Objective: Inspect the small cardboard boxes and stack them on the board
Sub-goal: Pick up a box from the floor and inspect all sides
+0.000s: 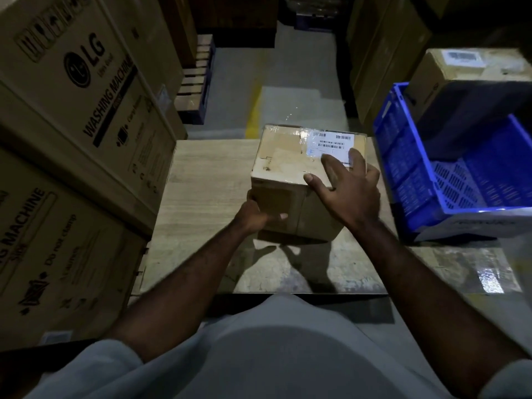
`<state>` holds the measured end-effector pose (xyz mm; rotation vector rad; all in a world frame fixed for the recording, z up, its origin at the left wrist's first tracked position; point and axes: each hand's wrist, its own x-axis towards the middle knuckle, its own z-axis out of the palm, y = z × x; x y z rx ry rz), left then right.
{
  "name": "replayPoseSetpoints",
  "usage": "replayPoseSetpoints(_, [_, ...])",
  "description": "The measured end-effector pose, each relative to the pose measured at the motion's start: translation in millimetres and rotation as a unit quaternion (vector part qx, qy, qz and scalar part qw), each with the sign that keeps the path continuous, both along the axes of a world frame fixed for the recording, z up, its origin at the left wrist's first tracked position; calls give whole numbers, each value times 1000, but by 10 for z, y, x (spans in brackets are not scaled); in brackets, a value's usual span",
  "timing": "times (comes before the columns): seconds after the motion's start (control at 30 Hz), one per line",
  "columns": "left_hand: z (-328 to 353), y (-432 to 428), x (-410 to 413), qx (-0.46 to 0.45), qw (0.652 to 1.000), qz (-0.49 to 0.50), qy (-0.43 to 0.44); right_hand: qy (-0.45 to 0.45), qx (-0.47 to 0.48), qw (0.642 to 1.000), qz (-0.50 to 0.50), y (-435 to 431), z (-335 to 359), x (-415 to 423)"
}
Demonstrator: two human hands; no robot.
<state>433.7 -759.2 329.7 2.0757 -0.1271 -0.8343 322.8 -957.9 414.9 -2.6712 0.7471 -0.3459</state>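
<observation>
A small taped cardboard box (283, 165) with a white barcode label on its top sits on the pale wooden board (201, 203) in front of me. My left hand (254, 213) holds the box's near left corner, fingers behind its left side and thumb across the front face. My right hand (349, 185) lies spread over the top right of the box, fingers straight, partly covering the label. Another small labelled box (449, 67) rests at the far right behind the crate.
Large washing-machine cartons (72, 125) are stacked tight against the board's left edge. A blue plastic crate (408, 156) stands tilted at the right. Tall cartons (383, 53) line the aisle beyond, with a pallet (195, 82) on the floor at the back left.
</observation>
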Motion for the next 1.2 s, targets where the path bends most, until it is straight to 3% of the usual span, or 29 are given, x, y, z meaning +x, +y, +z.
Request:
replayPoseSetpoints(0.17, [349,73,-98,-63,995,63,-53,-17,63,998,-7,-16,155,76])
replayPoseSetpoints(0.3, [696,135,31,-53,980,77,-175,-72,173,982,-2,-40,94,121])
replayPoseSetpoints(0.43, [1017,159,132,58,943,23,-326,-200,340,919,28,45,-186,121])
replayPoseSetpoints(0.53, [1056,156,71,152,899,-37,-409,-154,380,910,61,70,-591,77])
replayPoseSetpoints(0.63, [904,111,-58,198,889,-100,-401,-69,314,943,85,44,-988,18])
replayPoseSetpoints(0.73, [803,-6,-180,234,874,-163,-393,-12,300,950,85,-136,-1304,42])
replayPoseSetpoints(0.83, [649,-117,-352,261,850,-245,-388,-18,304,945,124,-337,-1540,24])
replayPoseSetpoints(0.93, [395,-153,-535,288,815,-307,-398,-47,278,955,91,-277,-1266,-118])
replayPoseSetpoints(1.07, [278,-115,-552,294,811,-282,-419,-95,189,972,102,-184,-1104,-274])
replayPoseSetpoints(1.2, [256,125,-425,332,826,-209,-404,-100,23,987,124,20,-863,-436])
